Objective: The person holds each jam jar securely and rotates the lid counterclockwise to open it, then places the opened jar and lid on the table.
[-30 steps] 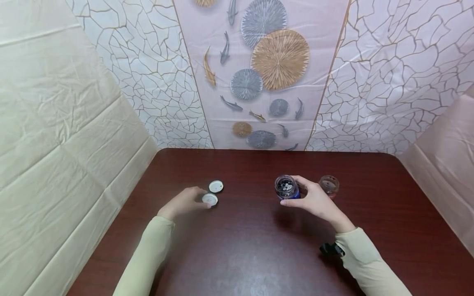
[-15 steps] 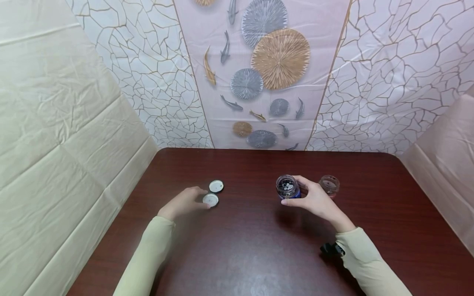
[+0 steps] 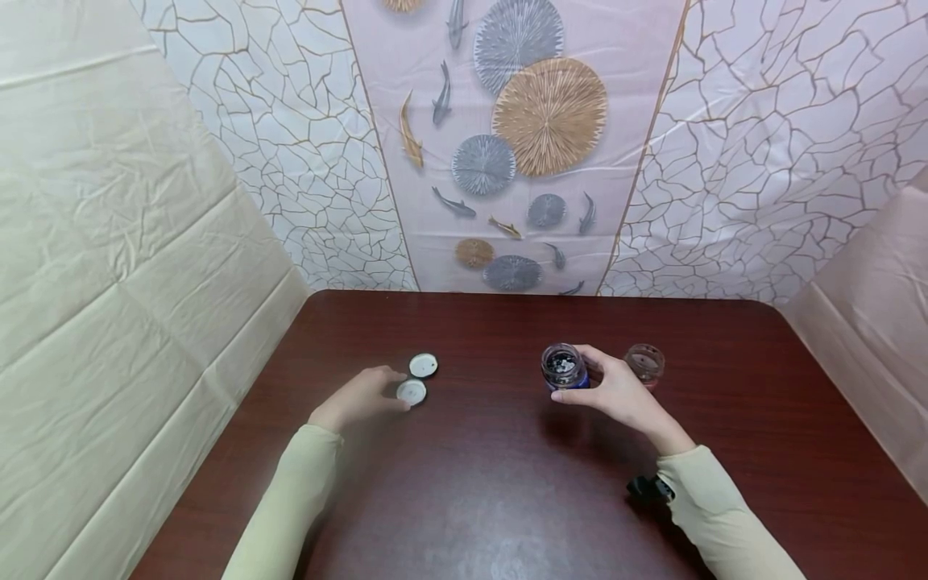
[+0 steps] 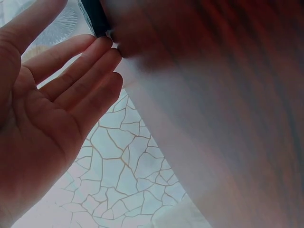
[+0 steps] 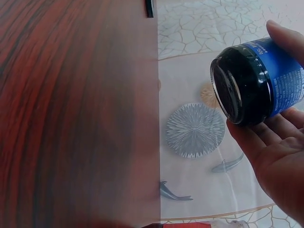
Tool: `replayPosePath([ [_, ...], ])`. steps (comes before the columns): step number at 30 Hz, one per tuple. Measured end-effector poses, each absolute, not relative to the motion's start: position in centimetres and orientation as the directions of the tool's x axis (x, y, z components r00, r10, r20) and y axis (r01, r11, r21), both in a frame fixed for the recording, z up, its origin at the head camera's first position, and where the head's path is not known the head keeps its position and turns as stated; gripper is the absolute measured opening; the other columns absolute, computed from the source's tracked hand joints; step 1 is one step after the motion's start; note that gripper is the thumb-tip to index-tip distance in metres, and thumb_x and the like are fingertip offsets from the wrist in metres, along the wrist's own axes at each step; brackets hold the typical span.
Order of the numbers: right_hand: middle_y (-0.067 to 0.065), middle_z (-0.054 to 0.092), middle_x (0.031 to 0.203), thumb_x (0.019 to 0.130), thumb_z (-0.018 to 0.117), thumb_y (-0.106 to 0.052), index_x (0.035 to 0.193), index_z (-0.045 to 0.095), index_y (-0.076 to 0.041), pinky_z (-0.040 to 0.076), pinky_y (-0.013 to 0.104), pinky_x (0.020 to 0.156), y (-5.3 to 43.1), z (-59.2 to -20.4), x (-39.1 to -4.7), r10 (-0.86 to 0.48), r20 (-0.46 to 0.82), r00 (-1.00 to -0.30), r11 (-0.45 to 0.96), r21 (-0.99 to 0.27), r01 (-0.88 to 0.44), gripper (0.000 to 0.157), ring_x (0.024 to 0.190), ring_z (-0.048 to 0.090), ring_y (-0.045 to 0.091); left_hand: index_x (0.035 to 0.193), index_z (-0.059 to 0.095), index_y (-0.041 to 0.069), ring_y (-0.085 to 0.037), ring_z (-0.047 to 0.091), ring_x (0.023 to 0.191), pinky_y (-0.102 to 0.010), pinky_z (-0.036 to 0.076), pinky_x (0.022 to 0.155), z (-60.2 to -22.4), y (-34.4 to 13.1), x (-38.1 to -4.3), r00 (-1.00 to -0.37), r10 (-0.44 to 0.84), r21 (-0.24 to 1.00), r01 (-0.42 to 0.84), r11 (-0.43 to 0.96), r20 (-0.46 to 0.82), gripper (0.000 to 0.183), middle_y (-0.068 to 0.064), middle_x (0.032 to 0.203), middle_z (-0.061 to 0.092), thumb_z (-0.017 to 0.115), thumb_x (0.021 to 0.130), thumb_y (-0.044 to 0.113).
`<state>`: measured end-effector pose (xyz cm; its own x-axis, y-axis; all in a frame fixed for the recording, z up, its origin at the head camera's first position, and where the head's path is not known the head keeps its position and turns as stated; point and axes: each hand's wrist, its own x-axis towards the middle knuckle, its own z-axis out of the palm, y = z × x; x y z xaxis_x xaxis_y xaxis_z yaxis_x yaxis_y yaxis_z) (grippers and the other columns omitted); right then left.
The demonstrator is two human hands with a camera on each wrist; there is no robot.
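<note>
My right hand (image 3: 616, 391) grips a glass jar (image 3: 565, 368) with a blue label, thumb on the near side and fingers behind. In the right wrist view the jar (image 5: 242, 80) is raised above the table, its dark glass base showing. From the head view its mouth is uncovered, with dark and pale patches inside. At the left, my left hand (image 3: 362, 395) rests around the near side of a round lid (image 3: 412, 392), pale inside up. In the left wrist view its fingers (image 4: 85, 80) are nearly straight, tips by the dark lid edge (image 4: 95, 16).
A second lid (image 3: 423, 365), also pale inside up, lies just behind the first. Behind my right hand stands another uncovered glass jar (image 3: 645, 365) with a reddish lower part. The dark red-brown table (image 3: 478, 475) ends at a patterned cloth backdrop (image 3: 507, 201).
My left thumb has drawn back slightly from the near lid's edge. The held jar has shifted very slightly to the right. Otherwise both arms stay in place.
</note>
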<state>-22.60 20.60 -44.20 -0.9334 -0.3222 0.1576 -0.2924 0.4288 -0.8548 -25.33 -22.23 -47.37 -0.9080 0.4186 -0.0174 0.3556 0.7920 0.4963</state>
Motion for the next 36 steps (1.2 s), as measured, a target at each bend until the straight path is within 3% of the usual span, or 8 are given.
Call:
replayPosePath([
  [13, 0.009, 0.069, 0.120, 0.078, 0.089, -0.027, 0.135, 0.058, -0.008, 0.051, 0.025, 0.088, 20.8, -44.9, -23.3, -0.335, 0.161, -0.928, 0.444, -0.842, -0.306, 0.067, 0.112, 0.065, 0.024, 0.131, 0.067, 0.007, -0.022, 0.061, 0.114, -0.043, 0.046, 0.100, -47.0, -22.2, -25.0, -0.917, 0.400, 0.501, 0.346, 0.793, 0.000, 0.050, -0.004, 0.117, 0.068, 0.078, 0.088, 0.029],
  [26, 0.016, 0.066, 0.127, 0.079, 0.088, -0.035, 0.141, 0.052, -0.004, 0.048, 0.048, 0.096, 21.3, -45.4, -23.8, -0.268, 0.110, -0.957, 0.521, -0.819, -0.240, 0.078, 0.122, 0.060, 0.032, 0.134, 0.066, 0.012, -0.020, 0.058, 0.120, -0.044, 0.045, 0.103, -46.6, -22.4, -24.8, -0.917, 0.398, 0.527, 0.346, 0.776, 0.017, 0.050, 0.000, 0.123, 0.067, 0.075, 0.091, 0.036],
  [36, 0.018, 0.066, 0.127, 0.079, 0.088, -0.035, 0.138, 0.054, -0.002, 0.047, 0.049, 0.096, 21.8, -46.3, -24.3, -0.250, 0.110, -0.962, 0.565, -0.791, -0.237, 0.076, 0.120, 0.060, 0.034, 0.134, 0.066, 0.012, -0.020, 0.058, 0.122, -0.044, 0.044, 0.105, -46.9, -22.6, -24.8, -0.916, 0.400, 0.532, 0.345, 0.773, 0.013, 0.049, 0.000, 0.124, 0.067, 0.074, 0.092, 0.036],
])
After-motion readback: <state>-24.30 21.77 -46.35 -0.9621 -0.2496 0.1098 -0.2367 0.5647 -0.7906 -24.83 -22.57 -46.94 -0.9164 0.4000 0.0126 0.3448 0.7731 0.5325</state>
